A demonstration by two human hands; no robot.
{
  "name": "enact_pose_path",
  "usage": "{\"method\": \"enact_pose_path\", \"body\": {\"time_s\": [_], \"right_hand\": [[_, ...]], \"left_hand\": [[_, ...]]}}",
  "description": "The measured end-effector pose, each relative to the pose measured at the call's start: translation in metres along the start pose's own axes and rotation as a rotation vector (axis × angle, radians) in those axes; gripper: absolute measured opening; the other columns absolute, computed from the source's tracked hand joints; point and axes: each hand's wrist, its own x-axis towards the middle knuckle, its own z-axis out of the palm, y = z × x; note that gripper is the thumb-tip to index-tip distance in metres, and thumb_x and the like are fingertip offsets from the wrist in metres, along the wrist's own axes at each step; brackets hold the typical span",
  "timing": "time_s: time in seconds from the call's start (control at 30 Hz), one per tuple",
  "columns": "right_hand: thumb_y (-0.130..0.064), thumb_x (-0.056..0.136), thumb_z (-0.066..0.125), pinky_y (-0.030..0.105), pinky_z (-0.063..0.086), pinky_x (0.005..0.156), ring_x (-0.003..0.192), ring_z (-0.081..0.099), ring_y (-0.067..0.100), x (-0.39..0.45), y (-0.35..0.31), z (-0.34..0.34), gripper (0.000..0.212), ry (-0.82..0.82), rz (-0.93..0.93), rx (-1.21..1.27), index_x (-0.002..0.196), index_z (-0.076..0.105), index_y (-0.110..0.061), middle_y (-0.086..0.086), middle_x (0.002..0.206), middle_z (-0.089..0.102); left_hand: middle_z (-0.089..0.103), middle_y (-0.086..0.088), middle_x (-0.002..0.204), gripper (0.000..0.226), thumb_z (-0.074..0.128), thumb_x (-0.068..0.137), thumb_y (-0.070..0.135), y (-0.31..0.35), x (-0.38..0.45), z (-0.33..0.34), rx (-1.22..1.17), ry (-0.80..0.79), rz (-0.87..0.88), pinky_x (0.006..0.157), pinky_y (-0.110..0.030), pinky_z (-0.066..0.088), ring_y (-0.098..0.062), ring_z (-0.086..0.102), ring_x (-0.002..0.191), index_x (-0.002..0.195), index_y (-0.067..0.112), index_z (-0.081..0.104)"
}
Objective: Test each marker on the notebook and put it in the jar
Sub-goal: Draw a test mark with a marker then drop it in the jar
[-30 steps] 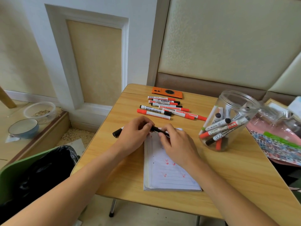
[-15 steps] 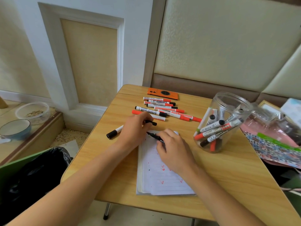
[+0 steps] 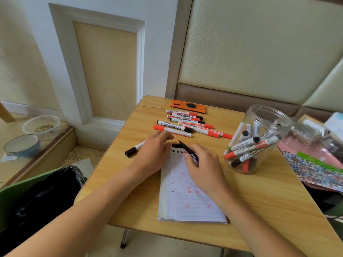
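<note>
A lined notebook (image 3: pixel 185 201) lies on the wooden table (image 3: pixel 269 201), with red ticks and fresh black marks near its top edge. My right hand (image 3: pixel 204 169) grips an uncapped black marker (image 3: pixel 189 152), its tip raised just over the top of the page. My left hand (image 3: pixel 152 153) rests at the notebook's top left corner and pinches the black cap (image 3: pixel 176 145). A white marker with a black cap (image 3: pixel 132 151) lies partly under that hand. Several red and black markers (image 3: pixel 185 125) lie in a row behind. The clear jar (image 3: pixel 269 112) on the right holds several markers.
An orange phone (image 3: pixel 188 106) lies at the table's far edge. Pink and patterned packets (image 3: pixel 315 164) crowd the right side beside the jar. A green bin with a black bag (image 3: pixel 46 191) stands left of the table; two bowls (image 3: pixel 22 145) sit on the floor.
The two hands pulled the cap off the black marker. The right hand then made black marks at the top of the notebook page, and the left hand kept the cap.
</note>
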Motion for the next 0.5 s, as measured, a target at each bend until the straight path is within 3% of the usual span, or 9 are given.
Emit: {"method": "enact_pose_path", "body": {"time_s": [0.1, 0.17, 0.3, 0.43, 0.5], "right_hand": [[-0.023, 0.102, 0.059, 0.013, 0.040, 0.063, 0.084, 0.060, 0.001, 0.003, -0.006, -0.005, 0.006, 0.021, 0.111, 0.129, 0.103, 0.065, -0.024, -0.013, 0.092, 0.067], [-0.018, 0.102, 0.057, 0.012, 0.040, 0.062, 0.076, 0.060, 0.001, 0.006, -0.010, -0.008, 0.014, 0.030, 0.185, 0.212, 0.111, 0.066, -0.025, -0.012, 0.094, 0.068], [-0.009, 0.105, 0.053, 0.032, 0.062, 0.065, 0.069, 0.074, 0.015, 0.011, -0.022, -0.014, 0.034, 0.000, 0.292, 0.492, 0.128, 0.056, -0.034, -0.001, 0.106, 0.066], [-0.003, 0.107, 0.044, 0.036, 0.065, 0.074, 0.084, 0.078, 0.033, 0.016, -0.028, -0.020, 0.032, -0.063, 0.420, 0.884, 0.119, 0.069, -0.019, 0.017, 0.116, 0.068], [-0.001, 0.106, 0.040, 0.040, 0.064, 0.078, 0.090, 0.077, 0.040, 0.019, -0.025, -0.020, 0.037, -0.082, 0.483, 1.055, 0.121, 0.071, -0.015, 0.019, 0.116, 0.072]], "left_hand": [[0.055, 0.005, 0.127, 0.033, 0.060, 0.096, 0.037, 0.006, -0.016, -0.009, 0.019, -0.064, 0.007, 0.097, -0.033, 0.049, -0.011, 0.050, 0.116, 0.126, 0.025, 0.053], [0.051, 0.007, 0.134, 0.050, 0.066, 0.090, 0.050, 0.009, -0.025, -0.014, 0.063, -0.129, 0.031, 0.104, -0.031, 0.044, -0.011, 0.046, 0.124, 0.131, 0.025, 0.049], [0.050, 0.008, 0.135, 0.063, 0.069, 0.084, 0.059, 0.006, -0.035, -0.017, 0.116, -0.151, 0.034, 0.101, -0.028, 0.043, -0.012, 0.046, 0.124, 0.133, 0.027, 0.045], [0.047, 0.008, 0.137, 0.061, 0.066, 0.088, 0.058, 0.002, -0.043, -0.016, 0.120, -0.142, 0.059, 0.100, -0.021, 0.036, -0.010, 0.040, 0.127, 0.136, 0.026, 0.045], [0.042, 0.007, 0.146, 0.063, 0.060, 0.092, 0.059, 0.002, -0.046, -0.014, 0.152, -0.142, 0.074, 0.109, -0.026, 0.034, -0.012, 0.035, 0.135, 0.143, 0.026, 0.042]]}}
